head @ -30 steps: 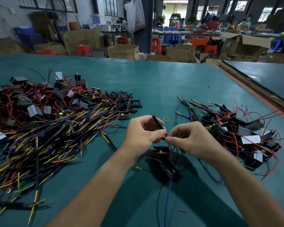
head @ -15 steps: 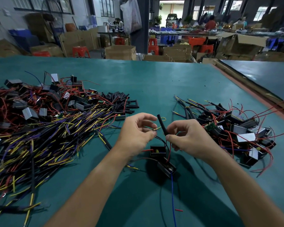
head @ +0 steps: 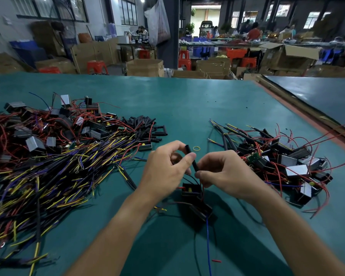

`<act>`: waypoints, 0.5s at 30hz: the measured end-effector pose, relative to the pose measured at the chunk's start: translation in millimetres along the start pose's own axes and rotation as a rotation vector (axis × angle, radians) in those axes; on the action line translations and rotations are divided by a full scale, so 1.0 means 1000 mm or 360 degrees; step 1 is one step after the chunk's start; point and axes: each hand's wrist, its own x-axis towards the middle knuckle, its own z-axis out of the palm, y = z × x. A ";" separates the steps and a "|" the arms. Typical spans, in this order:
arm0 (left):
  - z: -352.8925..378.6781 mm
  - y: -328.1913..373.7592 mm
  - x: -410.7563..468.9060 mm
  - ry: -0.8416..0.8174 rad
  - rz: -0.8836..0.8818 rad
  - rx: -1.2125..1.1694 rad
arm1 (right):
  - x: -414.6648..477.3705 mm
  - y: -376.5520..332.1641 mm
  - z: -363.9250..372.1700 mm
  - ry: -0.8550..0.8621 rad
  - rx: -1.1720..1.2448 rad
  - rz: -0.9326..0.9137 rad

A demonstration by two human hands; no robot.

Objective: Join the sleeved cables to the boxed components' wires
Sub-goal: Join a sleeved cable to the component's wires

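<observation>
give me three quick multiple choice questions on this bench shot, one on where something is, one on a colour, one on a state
1. Where does the yellow ring lie?
A) on the table, just beyond the left hand and right hand
B) in the big cable pile on the left
C) around a wrist

2. What colour is the trailing wire that runs from the lower black box toward the viewer?
A) red
B) blue
C) yellow

3. What state is the black sleeve in?
A) lying flat on the table
B) held up between both hands
C) buried in the pile on the right

Answers:
1 A, the ring sits on bare green surface past the fingertips.
2 B, a blue line leaves the box toward the bottom edge.
3 B, fingers of both hands pinch it above the table.
</observation>
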 end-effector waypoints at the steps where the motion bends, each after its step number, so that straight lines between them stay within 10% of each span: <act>1: 0.000 0.000 0.000 0.0002 -0.0010 -0.0007 | 0.000 0.000 -0.001 -0.0028 0.0058 0.0036; 15: 0.002 -0.002 0.003 0.0013 -0.0041 -0.0115 | -0.003 0.000 -0.007 -0.0195 -0.0281 0.0162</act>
